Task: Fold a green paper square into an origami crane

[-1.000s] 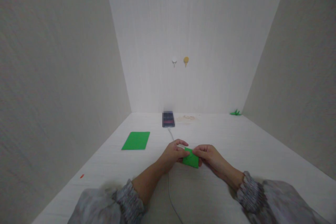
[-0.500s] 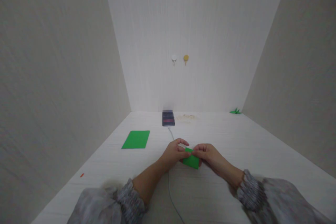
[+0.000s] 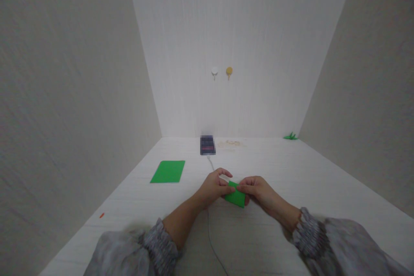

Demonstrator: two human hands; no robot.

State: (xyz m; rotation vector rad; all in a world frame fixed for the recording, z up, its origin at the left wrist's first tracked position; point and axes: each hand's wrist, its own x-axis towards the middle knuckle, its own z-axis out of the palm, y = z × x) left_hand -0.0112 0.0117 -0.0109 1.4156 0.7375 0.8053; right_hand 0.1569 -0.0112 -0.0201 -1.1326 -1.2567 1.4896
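Note:
A small piece of folded green paper point(image 3: 236, 198) is held between my two hands, just above the white table. My left hand point(image 3: 216, 186) pinches its left side with the thumb on top, the index finger arched over the far edge. On the paper's right side, my right hand point(image 3: 254, 187) grips the upper corner between thumb and fingers. Both thumbs press near each other on the paper's face; the fingers beneath are partly hidden. To the left, a flat green square of paper point(image 3: 168, 171) lies on the table.
A dark phone-like device point(image 3: 207, 145), blurred, stands at the back with a white cable point(image 3: 211, 237) running toward me beneath my left arm. A green folded paper shape point(image 3: 290, 136) sits in the back right corner. A small orange piece point(image 3: 101, 215) lies left. Two hooks are on the back wall.
Almost nothing differs. My thumbs have shifted very slightly on the green paper, and the grip of both hands stays the same.

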